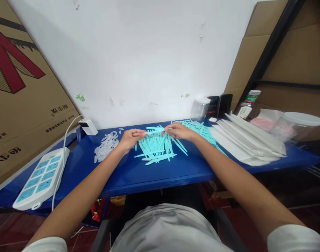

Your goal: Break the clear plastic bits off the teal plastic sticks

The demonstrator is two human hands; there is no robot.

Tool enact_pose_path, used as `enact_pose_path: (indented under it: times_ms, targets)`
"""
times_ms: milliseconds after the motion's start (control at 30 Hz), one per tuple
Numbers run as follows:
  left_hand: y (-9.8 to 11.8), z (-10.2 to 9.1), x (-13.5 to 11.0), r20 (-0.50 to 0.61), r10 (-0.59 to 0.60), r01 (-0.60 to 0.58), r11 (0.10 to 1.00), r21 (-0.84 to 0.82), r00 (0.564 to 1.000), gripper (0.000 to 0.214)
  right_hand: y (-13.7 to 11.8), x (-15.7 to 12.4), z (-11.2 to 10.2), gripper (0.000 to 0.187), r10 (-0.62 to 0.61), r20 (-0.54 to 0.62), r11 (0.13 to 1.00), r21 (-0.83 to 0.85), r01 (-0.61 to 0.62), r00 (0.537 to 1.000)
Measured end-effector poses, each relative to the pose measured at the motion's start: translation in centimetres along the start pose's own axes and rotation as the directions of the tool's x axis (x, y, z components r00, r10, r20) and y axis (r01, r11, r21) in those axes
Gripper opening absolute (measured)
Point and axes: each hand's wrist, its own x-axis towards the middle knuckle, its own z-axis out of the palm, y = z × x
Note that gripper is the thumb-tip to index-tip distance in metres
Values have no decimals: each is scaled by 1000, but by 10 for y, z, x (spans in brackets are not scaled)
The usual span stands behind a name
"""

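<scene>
My left hand (134, 138) and my right hand (178, 131) both pinch a slim turquoise plastic stick (155, 131), one at each end, just above the table. Beneath it lies a heap of similar turquoise sticks (157, 147), pointed and loosely crossed. More turquoise sticks (201, 130) spread behind and beyond my right wrist. Left of my left hand is a pile of small clear plastic pieces (106, 145), perhaps caps. Fine detail of the held stick is too small to tell.
The blue table (160, 176) meets a white wall. A power strip (41, 176) and a white plug-like box (88, 126) are at left. White flat packets (250, 140), a clear jar (201, 109), a dark bottle (247, 106) and a lidded tub (291, 127) stand at right.
</scene>
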Motion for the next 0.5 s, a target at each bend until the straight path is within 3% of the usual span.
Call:
enact_pose_path:
  times_ms: [133,267,333,500]
  targets:
    - [1,2,5,-27,-78,72,982,-173,997,40,1,2,1,40,-7,-10,999,35,7,1000]
    - [5,-7,11,-13,-293,248,831,-498,956,22,2,3,-3,40,26,-54,999,28,-24,998]
    - [7,-15,13,-20,-310,243,782,-575,950,36,1,2,-5,38,46,-85,999,23,-44,995]
    - [3,-38,22,-81,-292,195,794,-575,953,67,-1,0,-6,35,74,-94,997,17,-73,993]
